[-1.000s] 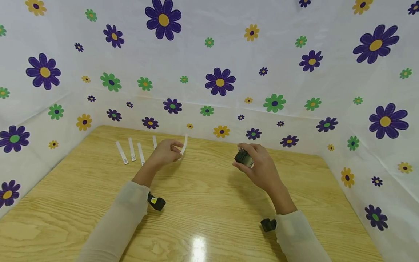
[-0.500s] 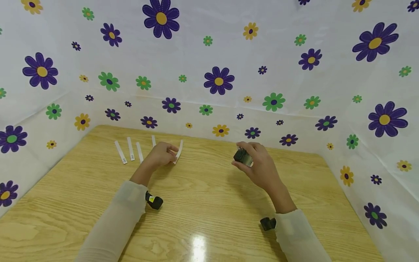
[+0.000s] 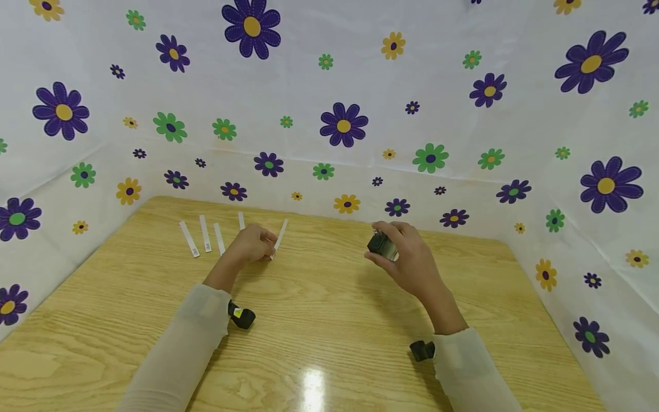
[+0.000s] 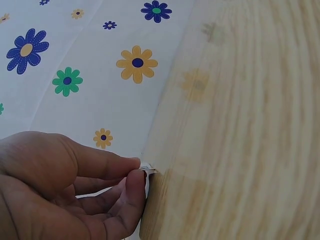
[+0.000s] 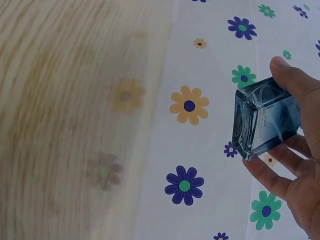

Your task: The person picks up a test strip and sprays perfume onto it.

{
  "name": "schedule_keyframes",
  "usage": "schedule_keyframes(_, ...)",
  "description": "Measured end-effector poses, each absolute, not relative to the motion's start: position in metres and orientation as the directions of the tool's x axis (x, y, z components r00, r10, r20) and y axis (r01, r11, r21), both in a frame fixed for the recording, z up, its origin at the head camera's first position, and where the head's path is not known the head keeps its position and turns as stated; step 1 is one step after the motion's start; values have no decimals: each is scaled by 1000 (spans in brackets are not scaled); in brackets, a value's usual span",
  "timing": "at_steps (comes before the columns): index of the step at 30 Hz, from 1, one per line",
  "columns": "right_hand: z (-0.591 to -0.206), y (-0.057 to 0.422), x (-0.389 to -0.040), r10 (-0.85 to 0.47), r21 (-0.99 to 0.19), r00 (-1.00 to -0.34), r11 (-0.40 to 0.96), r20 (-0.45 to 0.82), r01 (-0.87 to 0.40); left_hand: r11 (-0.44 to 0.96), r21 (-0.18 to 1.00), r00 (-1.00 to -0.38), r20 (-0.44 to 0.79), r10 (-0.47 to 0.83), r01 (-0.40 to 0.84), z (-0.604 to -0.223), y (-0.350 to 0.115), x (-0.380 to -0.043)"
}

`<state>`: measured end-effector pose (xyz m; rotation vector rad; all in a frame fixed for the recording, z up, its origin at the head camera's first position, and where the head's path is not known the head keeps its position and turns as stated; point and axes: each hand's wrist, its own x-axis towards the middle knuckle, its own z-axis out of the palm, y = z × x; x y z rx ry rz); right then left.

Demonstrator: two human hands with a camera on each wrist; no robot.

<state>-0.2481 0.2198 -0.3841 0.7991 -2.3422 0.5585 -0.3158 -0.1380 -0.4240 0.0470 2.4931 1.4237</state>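
Note:
Thumb and fingers of the left hand [image 3: 250, 243] pinch the near, printed end of a white paper perfume test strip [image 3: 280, 233], also visible as a small tip [image 4: 146, 167] in the left wrist view. The strip slants away from the hand, close over the table. Gripped between thumb and fingers of the right hand [image 3: 412, 257] is a square glass perfume bottle [image 3: 382, 246], held tilted above the table. In the right wrist view the bottle [image 5: 265, 117] is bluish, see-through and faintly lettered; part of it is hidden behind the palm.
Left of the left hand, several more white strips [image 3: 189, 239] lie side by side on the wood-grain table [image 3: 319, 309], one partly covered by the hand. A flower-print sheet [image 3: 304, 91] walls the table's back and sides.
The left hand has shifted a little left with its strip, which was raised and bent and is now straighter and lower. The right hand and bottle stay almost still.

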Motion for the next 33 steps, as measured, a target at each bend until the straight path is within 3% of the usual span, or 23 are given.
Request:
schedule_keyframes(22, -383, 221, -248, -413, -194, -639, 722, 649, -664, 445, 889, -957, -217, 192, -112, -430, -138, -319)
schedule_keyframes(33, -384, 221, -248, -411, -197, -647, 727, 642, -657, 488, 870, -965, -188, 182, -77, -425, -147, -319)
